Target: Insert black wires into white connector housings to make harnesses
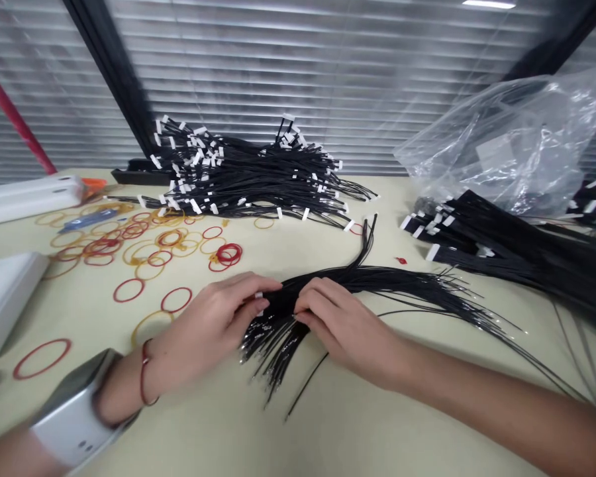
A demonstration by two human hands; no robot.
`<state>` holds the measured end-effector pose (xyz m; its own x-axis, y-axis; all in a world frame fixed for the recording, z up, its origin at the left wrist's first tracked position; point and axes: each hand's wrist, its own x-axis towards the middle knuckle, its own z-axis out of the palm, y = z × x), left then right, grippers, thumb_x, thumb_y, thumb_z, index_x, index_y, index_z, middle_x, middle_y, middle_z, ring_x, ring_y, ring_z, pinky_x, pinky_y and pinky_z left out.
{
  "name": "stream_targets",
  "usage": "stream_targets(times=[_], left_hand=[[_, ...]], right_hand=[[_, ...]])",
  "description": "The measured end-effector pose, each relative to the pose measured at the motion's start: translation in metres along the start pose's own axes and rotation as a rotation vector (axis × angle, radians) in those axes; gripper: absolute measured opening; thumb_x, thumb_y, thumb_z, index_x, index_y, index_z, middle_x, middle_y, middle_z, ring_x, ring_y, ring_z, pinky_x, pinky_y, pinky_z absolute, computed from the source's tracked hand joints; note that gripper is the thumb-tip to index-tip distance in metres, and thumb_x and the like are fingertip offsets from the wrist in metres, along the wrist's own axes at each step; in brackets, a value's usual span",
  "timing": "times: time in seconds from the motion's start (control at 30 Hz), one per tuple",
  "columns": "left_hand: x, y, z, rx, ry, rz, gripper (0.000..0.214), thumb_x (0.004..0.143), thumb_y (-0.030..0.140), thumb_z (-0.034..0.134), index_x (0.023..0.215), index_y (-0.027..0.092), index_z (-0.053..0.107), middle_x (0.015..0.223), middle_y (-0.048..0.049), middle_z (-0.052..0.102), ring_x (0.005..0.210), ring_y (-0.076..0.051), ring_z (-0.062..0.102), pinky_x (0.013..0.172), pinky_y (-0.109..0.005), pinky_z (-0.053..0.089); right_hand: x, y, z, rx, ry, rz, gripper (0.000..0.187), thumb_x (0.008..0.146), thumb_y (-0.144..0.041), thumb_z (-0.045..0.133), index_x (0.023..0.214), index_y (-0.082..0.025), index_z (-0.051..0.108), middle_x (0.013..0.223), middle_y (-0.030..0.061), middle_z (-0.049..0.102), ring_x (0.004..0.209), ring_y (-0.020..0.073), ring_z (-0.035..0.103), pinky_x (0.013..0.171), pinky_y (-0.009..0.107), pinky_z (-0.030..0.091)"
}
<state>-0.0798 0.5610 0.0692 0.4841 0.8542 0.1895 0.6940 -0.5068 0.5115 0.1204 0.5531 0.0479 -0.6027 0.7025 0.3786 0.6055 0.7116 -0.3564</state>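
Observation:
A bundle of thin black wires (402,281) with bare metal tips lies on the table in front of me. Its near ends (273,348) fan out below my hands. At the bundle's left end, my left hand (223,311) pinches a small white connector (259,303) between thumb and fingers. My right hand (340,324) rests over the bundle, its thumb and fingers closed on the end of a black wire; the fingers hide most of it. One loose wire (305,387) sticks out beneath the right hand.
A heap of black cables with white connectors (258,172) lies at the back. Red and yellow rubber bands (129,290) are scattered on the left, near a white box (10,298). At right are more black cables (526,255) and a clear plastic bag (526,139). Blinds (328,66) stand behind.

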Motion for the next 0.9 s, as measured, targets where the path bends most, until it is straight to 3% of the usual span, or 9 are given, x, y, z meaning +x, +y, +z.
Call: stream_targets(times=[0.17,0.33,0.5,0.67,0.73,0.9], left_hand=[[-0.003,0.002,0.0,-0.107,-0.06,-0.024,0.027,0.084,0.022,0.049,0.11,0.024,0.055,0.105,-0.0015,0.065,0.088,-0.016,0.062,0.075,-0.027,0.052],[-0.003,0.002,0.002,-0.276,-0.125,-0.121,0.028,0.076,0.02,0.058,0.104,0.023,0.059,0.104,-0.0016,0.066,0.085,-0.016,0.064,0.076,-0.027,0.053],[0.001,0.005,0.0,-0.441,-0.108,-0.279,0.025,0.075,0.018,0.056,0.1,0.017,0.061,0.085,-0.004,0.07,0.073,-0.015,0.065,0.065,-0.025,0.053],[0.004,0.004,-0.001,-0.547,-0.084,-0.337,0.023,0.072,0.015,0.06,0.095,0.015,0.063,0.082,-0.0042,0.07,0.073,-0.015,0.064,0.065,-0.024,0.052],[0.004,0.001,-0.002,-0.563,-0.065,-0.33,0.021,0.071,0.014,0.06,0.092,0.016,0.063,0.079,-0.0033,0.07,0.072,-0.014,0.064,0.065,-0.024,0.051],[0.001,-0.007,-0.004,-0.465,-0.038,-0.341,0.016,0.07,0.019,0.06,0.085,0.018,0.06,0.069,-0.0004,0.065,0.066,-0.014,0.061,0.057,-0.023,0.048]], right_hand=[[-0.001,0.003,-0.004,0.109,0.085,0.002,0.02,0.087,-0.013,0.036,0.08,-0.014,0.054,0.071,0.0029,0.053,0.068,0.012,0.047,0.06,0.023,0.04],[-0.003,0.007,-0.001,0.191,0.134,0.07,0.012,0.086,-0.015,0.044,0.084,-0.015,0.056,0.078,0.0025,0.057,0.076,0.0116,0.05,0.067,0.024,0.042],[-0.004,0.006,-0.002,0.236,0.114,0.068,0.016,0.086,-0.011,0.04,0.089,-0.015,0.054,0.084,0.0034,0.056,0.08,0.0118,0.05,0.068,0.023,0.042],[-0.004,0.004,-0.003,0.114,0.068,0.044,0.027,0.085,-0.007,0.034,0.086,-0.017,0.059,0.081,0.0047,0.056,0.076,0.0132,0.05,0.063,0.026,0.041],[-0.004,0.003,-0.002,0.097,0.058,0.072,0.026,0.085,-0.008,0.037,0.085,-0.018,0.061,0.078,0.003,0.057,0.073,0.0127,0.051,0.064,0.027,0.039],[-0.004,0.0,-0.003,0.325,0.023,0.216,0.01,0.081,-0.019,0.055,0.078,-0.022,0.064,0.072,-0.0043,0.061,0.069,0.0082,0.052,0.067,0.024,0.038]])
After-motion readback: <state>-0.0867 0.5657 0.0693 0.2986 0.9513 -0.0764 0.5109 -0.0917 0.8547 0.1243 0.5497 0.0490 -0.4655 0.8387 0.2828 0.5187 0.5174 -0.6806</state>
